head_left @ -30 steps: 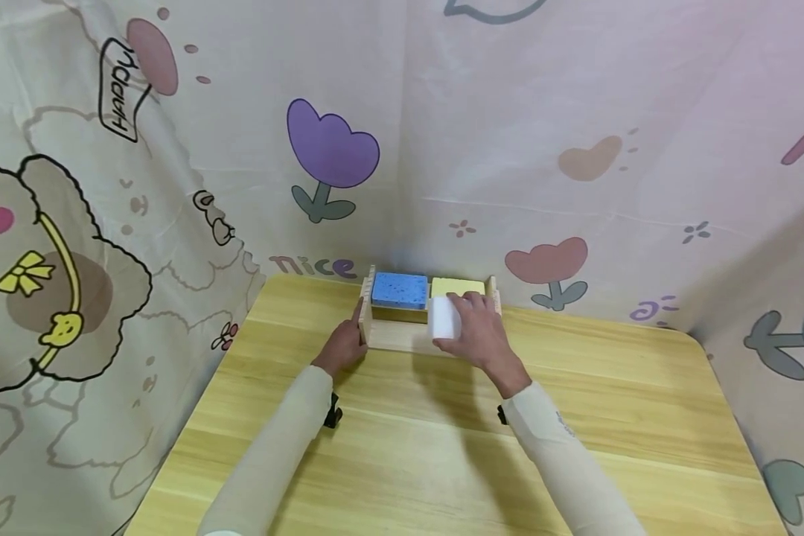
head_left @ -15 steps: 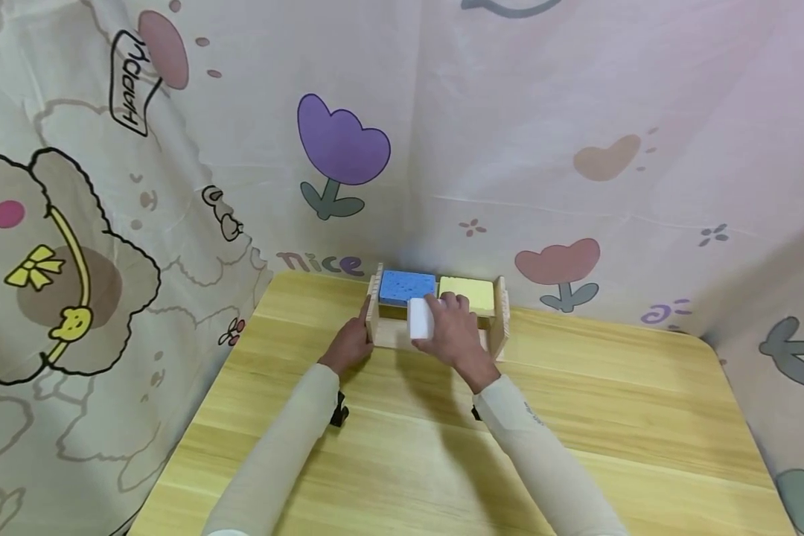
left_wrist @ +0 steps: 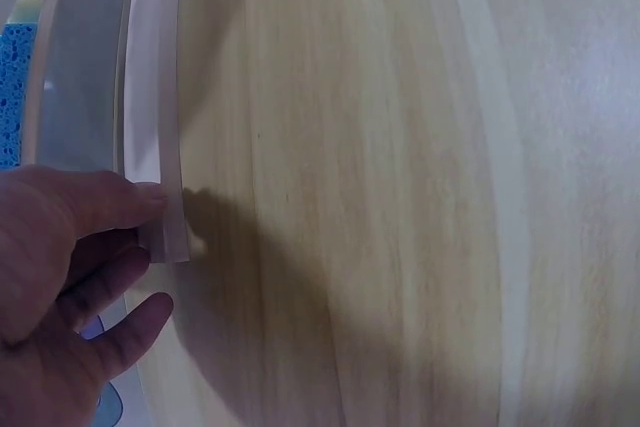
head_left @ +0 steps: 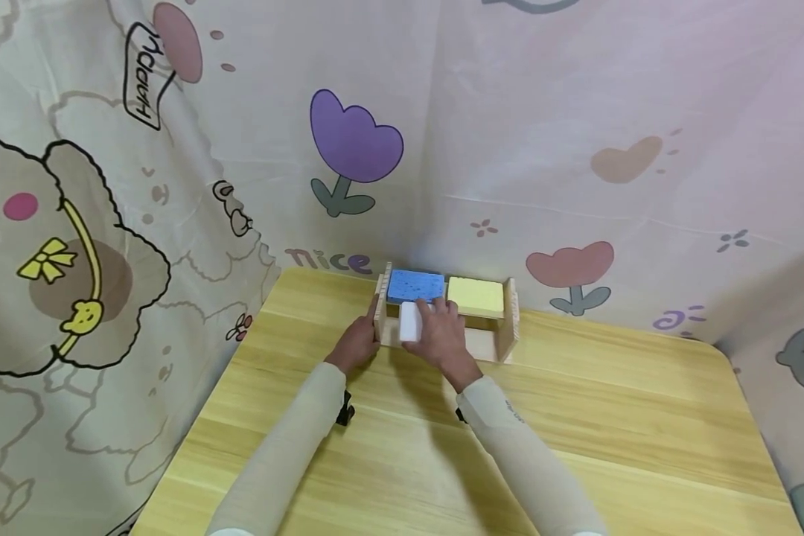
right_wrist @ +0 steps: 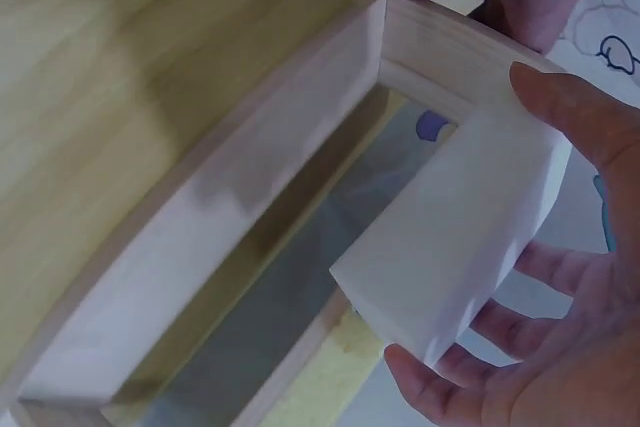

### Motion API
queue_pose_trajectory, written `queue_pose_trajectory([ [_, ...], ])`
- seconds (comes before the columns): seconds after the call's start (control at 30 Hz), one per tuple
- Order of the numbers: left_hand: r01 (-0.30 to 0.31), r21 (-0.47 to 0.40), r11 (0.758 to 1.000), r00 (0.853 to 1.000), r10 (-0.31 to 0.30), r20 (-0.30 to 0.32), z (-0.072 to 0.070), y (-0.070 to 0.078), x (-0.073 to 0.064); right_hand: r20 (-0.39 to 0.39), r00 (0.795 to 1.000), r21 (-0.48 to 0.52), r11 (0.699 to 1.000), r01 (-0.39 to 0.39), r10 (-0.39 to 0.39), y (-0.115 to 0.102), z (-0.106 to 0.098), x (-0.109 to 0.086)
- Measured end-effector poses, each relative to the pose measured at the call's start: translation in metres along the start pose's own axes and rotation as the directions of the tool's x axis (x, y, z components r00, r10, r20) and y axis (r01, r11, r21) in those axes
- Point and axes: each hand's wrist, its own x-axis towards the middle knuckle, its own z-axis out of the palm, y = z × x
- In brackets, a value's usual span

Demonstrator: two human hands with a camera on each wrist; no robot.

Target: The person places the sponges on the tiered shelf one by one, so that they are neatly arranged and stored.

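Note:
A small wooden rack [head_left: 512, 320] stands at the table's far side, with a blue sponge [head_left: 417, 286] and a yellow sponge [head_left: 476, 296] side by side in its back row. My left hand [head_left: 355, 344] grips the rack's left end; in the left wrist view the thumb and fingers [left_wrist: 110, 282] close on the wooden corner. Between right thumb and fingers, a smooth white block that looks like a sponge [right_wrist: 450, 217] is held above the left part of the rack's front row. My right hand [head_left: 445, 339] hides part of that row. Beneath the block, the rack's opening shows in the right wrist view.
Wood-grain tabletop [head_left: 616, 417] extends in front of the rack and to its right. A printed curtain [head_left: 469, 134] hangs close behind the rack, and another stretch of it [head_left: 194, 246] runs along the left side.
My right hand has carried the white block leftward along the rack's front, uncovering the yellow sponge. The left hand keeps its grip on the rack's left end. The head view has shifted slightly.

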Motion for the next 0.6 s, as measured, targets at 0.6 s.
queue_pose_trajectory([
  [0.6, -0.020, -0.038, 0.999, 1.000, 0.020, -0.023, -0.002, 0.001, -0.003, 0.100, 0.991, -0.005, 0.996, -0.085, 0.085, -0.014, 0.030, 0.014],
])
